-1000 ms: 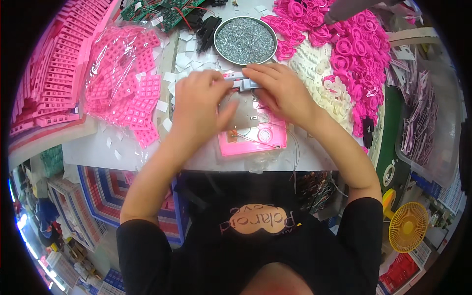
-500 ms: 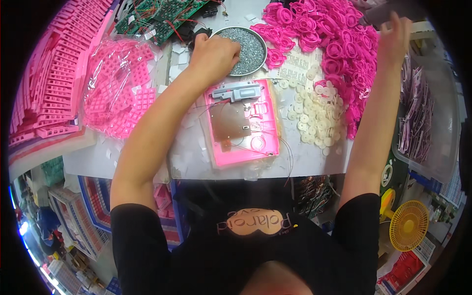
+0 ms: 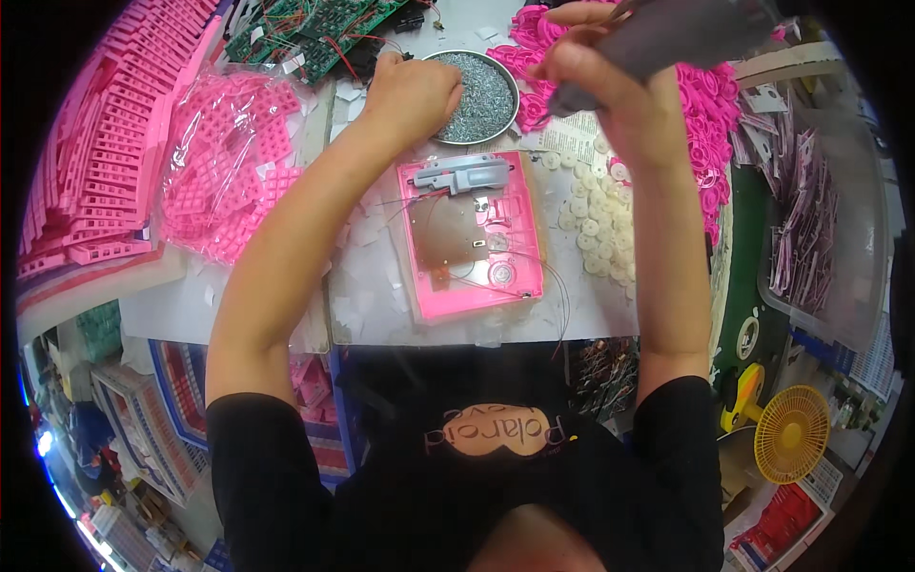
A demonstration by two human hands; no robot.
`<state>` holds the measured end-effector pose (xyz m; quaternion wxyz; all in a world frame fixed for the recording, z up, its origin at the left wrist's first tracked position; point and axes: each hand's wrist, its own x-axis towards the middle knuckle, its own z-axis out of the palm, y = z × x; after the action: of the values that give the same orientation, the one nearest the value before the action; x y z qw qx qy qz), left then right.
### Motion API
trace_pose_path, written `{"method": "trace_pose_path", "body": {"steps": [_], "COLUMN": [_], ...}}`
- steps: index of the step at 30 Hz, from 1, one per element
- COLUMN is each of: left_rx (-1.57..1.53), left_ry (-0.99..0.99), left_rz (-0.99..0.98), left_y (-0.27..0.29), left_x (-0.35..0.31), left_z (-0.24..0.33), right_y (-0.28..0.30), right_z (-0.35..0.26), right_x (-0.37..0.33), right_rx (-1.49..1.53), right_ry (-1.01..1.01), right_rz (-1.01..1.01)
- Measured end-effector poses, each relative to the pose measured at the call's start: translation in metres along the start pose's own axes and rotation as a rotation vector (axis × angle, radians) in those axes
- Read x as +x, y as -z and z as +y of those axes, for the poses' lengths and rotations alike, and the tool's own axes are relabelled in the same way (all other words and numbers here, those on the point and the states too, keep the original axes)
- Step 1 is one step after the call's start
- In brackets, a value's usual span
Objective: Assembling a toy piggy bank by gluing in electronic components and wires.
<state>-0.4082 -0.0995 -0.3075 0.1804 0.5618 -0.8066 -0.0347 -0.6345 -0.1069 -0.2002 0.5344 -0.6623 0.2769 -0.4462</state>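
Note:
My left hand [image 3: 408, 97] is at the left rim of a round metal dish [image 3: 479, 95] full of small silvery screws. Its fingers are curled at the screws, and what they pinch is hidden. My right hand [image 3: 640, 119], raised over the right of the table, grips a dark grey, thick-bodied electric screwdriver [image 3: 672, 40], blurred by motion. Between my arms lies an open pink plastic casing [image 3: 519, 214] with a grey plastic part [image 3: 462, 175] across its top, a brownish plate, a round speaker-like part and thin loose wires.
White round discs [image 3: 596, 224] and a heap of pink ring-shaped parts [image 3: 705, 133] lie to the right. Pink keypads in a clear bag [image 3: 224, 162] and stacked pink frames [image 3: 105, 143] are at left. Green circuit boards [image 3: 324, 38] lie behind. A yellow fan [image 3: 791, 436] stands lower right.
My right hand has swung left from the far right and now holds the dark grey electric screwdriver. My left hand stays at the dish, shifted only slightly.

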Motion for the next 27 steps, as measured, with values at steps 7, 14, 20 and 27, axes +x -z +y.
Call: {"method": "trace_pose_path", "body": {"steps": [7,14,20,27], "left_rx": [-0.678,-0.671,-0.748,-0.359], "left_ry": [-0.017,0.018,0.043,-0.106], "left_rz": [0.057,0.181,0.204,0.438], "left_y": [0.056,0.038,0.037,0.031], "left_x": [-0.077,-0.114,-0.114,-0.1], "left_z": [0.073,0.09,0.092,0.09], "right_y": [-0.035,-0.044,-0.049,-0.058], "right_z": [-0.01,-0.019,-0.022,-0.005], "right_x": [-0.045,-0.061,-0.065,-0.058], "right_rx": [0.403,0.316,0.394,0.59], "right_ry": [0.251,0.306,0.286,0.32], "right_rz": [-0.073,-0.145,-0.148,0.073]}}
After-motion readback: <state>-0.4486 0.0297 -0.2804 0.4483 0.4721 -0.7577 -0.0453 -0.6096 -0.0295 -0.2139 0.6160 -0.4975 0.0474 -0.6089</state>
